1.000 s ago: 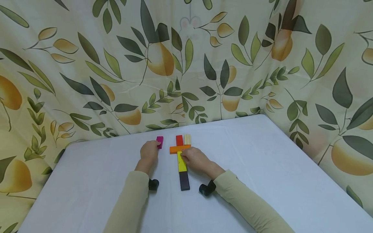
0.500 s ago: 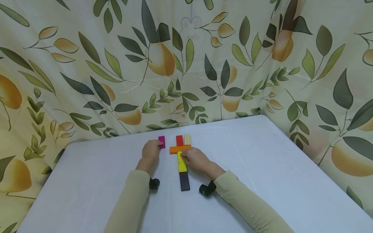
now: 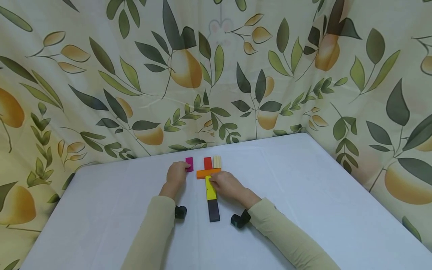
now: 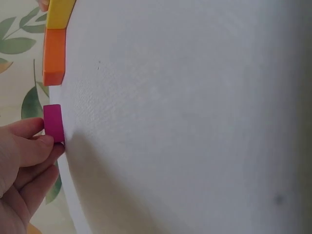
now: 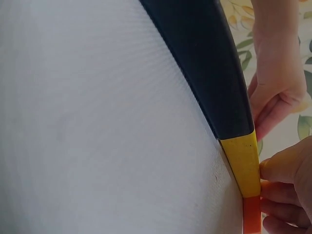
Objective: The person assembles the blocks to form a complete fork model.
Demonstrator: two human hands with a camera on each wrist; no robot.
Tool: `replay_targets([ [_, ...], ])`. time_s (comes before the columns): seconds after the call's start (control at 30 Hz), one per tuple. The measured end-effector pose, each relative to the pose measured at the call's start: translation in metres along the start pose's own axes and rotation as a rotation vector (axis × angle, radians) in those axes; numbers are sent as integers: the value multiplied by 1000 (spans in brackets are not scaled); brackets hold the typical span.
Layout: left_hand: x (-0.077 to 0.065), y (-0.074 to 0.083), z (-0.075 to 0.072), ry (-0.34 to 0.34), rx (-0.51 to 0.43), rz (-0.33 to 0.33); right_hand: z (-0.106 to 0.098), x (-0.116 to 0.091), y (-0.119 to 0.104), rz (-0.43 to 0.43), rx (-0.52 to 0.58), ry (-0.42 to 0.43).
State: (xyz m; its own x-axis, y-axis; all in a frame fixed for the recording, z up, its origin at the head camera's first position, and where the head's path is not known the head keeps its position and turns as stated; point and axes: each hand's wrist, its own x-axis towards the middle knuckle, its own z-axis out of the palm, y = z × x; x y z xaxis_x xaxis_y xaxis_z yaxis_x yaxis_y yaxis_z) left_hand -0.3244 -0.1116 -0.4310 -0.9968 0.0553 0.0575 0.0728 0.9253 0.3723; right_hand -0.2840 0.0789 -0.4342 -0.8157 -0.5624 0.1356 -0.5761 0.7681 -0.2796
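My left hand (image 3: 176,176) pinches a magenta wooden block (image 3: 189,164) between thumb and fingers, close over the white table. In the left wrist view, that block (image 4: 53,123) stands apart from the orange block (image 4: 54,56). My right hand (image 3: 229,184) rests at the corner where a yellow block (image 3: 211,190) meets the orange block (image 3: 204,174) lying crosswise. The right wrist view shows its thumb (image 5: 278,165) against the yellow block's side and its fingers beside the orange one. Beyond the orange block lie a red block (image 3: 207,162) and a ridged cream block (image 3: 217,162).
A black block (image 3: 214,210) continues the line below the yellow one. The white tablecloth (image 3: 101,210) runs back to a leaf-and-fruit patterned curtain (image 3: 209,75). Small black cameras (image 3: 240,219) sit at both wrists.
My left hand has carried the magenta block a short way right, narrowing the gap to the red and orange blocks. The right hand and the other blocks stay in place.
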Motion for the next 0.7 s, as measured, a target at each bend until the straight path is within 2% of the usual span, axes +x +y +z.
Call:
replay_targets([
  [0.2, 0, 2, 4, -20, -28, -16, 0, 0, 0, 7, 3, -9],
  [0.7, -2, 5, 4, 12, -37, -18, -1, -1, 0, -5, -1, 5],
])
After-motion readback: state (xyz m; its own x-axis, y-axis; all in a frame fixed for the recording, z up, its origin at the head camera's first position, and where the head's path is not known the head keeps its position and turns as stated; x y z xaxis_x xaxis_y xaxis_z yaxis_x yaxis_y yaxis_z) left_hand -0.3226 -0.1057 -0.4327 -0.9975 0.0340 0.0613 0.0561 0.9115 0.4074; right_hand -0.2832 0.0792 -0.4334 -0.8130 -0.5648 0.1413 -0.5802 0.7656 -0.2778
